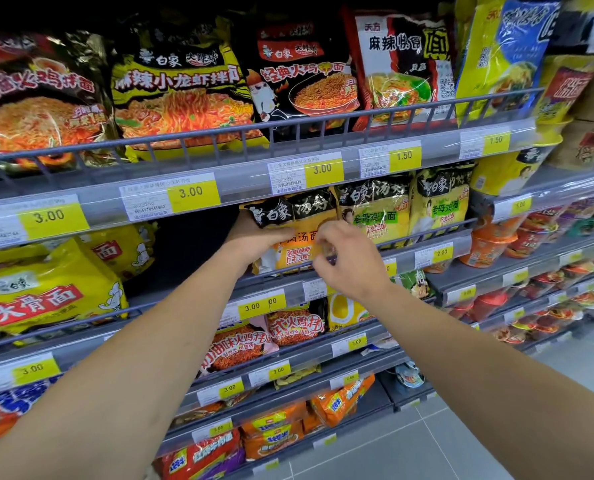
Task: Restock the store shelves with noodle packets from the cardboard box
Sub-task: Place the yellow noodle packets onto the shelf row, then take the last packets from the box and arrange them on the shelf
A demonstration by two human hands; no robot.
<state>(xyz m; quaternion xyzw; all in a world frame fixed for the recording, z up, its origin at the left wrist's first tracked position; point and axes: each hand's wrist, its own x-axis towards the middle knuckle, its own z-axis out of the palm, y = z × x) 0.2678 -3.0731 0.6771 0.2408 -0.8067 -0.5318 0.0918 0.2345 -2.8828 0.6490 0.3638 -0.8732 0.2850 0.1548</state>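
An orange-and-black noodle packet [297, 216] stands on the second shelf [427, 252], behind its wire rail. My left hand [254, 239] holds the packet's left side, thumb on its front. My right hand [349, 258] hovers just in front of the packet's lower right with fingers loosely curled; I cannot tell whether it touches the packet. To the right, two yellow-green packets [375, 211] of the same brand stand in a row. A dark gap [191, 247] lies left of the held packet. The cardboard box is out of view.
Large yellow multipacks [46, 289] fill the left of this shelf. The upper shelf [219, 188] carries black and yellow packets with price tags below. Cup noodles [496, 244] line the shelves at right. Lower shelves hold more packets. Grey floor tiles [462, 438] show at bottom right.
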